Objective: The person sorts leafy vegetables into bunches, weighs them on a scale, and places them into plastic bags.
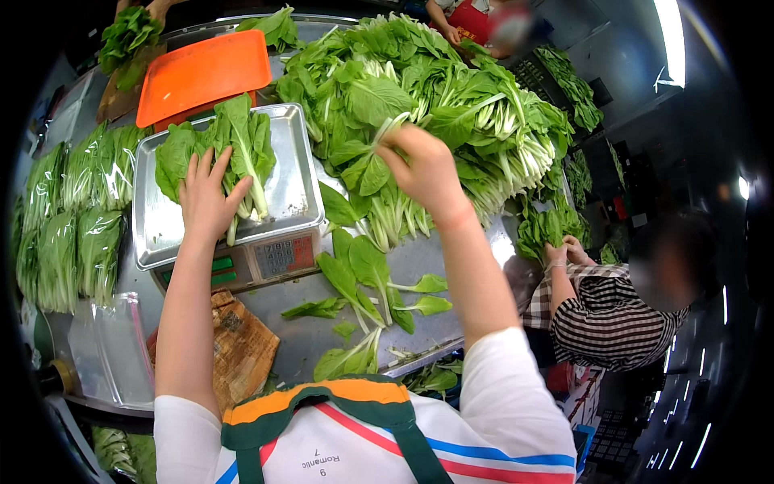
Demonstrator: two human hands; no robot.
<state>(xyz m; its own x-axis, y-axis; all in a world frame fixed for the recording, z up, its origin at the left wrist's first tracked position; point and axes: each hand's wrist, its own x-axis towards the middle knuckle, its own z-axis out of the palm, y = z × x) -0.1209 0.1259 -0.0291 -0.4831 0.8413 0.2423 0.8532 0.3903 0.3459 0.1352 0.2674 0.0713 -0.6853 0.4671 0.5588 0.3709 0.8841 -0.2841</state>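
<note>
My left hand (208, 196) lies with fingers spread on a small bunch of leafy greens (248, 151) in a metal tray (296, 193). That tray sits on a digital scale (284, 251) with a keypad. Over a large heap of leafy greens (387, 100), my right hand (418, 164) has its fingers curled around the pale stem of a leafy green (392, 126). Its fingertips are partly hidden, so how many stems it grips is unclear. Several loose leaves (369, 260) lie on the metal table (290, 345) between my forearms.
Bagged greens (66, 224) stand left of the scale, with clear plastic bags (109, 351) nearer me. An orange tray (205, 75) sits behind it. A worn wooden block (245, 351) is under my left forearm. A person (598, 302) handles greens at right; others work across the table.
</note>
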